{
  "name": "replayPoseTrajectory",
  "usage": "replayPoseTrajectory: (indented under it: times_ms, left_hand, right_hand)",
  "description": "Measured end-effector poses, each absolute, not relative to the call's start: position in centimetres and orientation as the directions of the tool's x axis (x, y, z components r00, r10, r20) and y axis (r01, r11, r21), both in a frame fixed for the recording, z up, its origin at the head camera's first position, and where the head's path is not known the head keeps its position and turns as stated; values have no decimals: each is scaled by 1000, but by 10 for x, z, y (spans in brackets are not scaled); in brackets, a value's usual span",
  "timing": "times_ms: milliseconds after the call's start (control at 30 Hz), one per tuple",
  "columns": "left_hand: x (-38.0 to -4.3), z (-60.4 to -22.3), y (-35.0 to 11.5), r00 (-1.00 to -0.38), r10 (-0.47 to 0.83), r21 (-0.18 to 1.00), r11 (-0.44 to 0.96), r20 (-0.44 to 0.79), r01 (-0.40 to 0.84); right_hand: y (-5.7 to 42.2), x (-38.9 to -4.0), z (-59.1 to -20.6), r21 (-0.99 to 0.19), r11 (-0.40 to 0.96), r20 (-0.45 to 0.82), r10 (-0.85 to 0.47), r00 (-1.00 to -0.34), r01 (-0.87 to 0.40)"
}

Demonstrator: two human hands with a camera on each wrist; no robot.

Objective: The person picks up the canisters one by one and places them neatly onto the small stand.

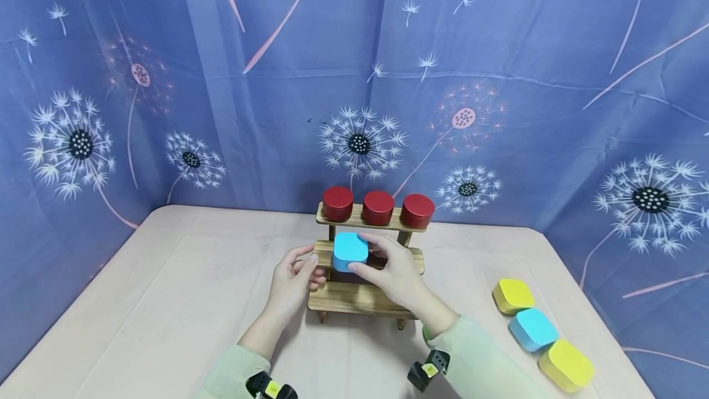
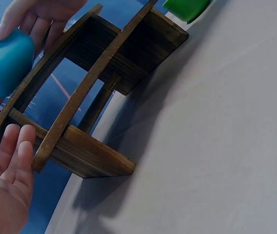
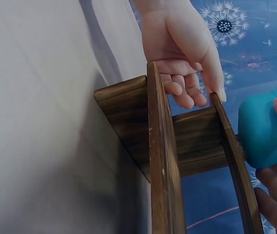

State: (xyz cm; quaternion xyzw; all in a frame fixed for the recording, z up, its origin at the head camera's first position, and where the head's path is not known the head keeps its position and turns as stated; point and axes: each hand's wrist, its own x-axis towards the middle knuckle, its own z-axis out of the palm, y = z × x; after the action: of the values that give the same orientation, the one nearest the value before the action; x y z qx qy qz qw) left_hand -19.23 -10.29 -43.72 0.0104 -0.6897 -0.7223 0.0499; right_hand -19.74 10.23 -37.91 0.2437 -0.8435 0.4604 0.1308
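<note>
A blue curtain (image 1: 266, 140) printed with dandelions is hung behind a pale worktop (image 1: 194, 276), where a three-tier wooden stand (image 1: 360, 297) is placed. A light blue box (image 1: 349, 250) is gripped between the thumb and fingers of the right hand (image 1: 396, 266) at the middle shelf (image 1: 324, 249); whether it is rested there cannot be told. The shelf's left end is held by the left hand (image 1: 292, 279), thumb above, fingers below. Three red tins (image 1: 378, 208) are lined up on the top shelf (image 1: 357, 217). Far right, a second blue box (image 1: 533, 329) is set between two yellow boxes (image 1: 567, 366).
</note>
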Motion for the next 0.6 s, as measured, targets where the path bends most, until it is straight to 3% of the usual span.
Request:
replayPoseTrajectory:
  times_ms: [600]
  left_hand:
    - [-191, -435, -103, -995, -86, 999, -29, 41, 43]
  right_hand:
    - [87, -200, -381, -699, 492, 439, -277, -855, -519]
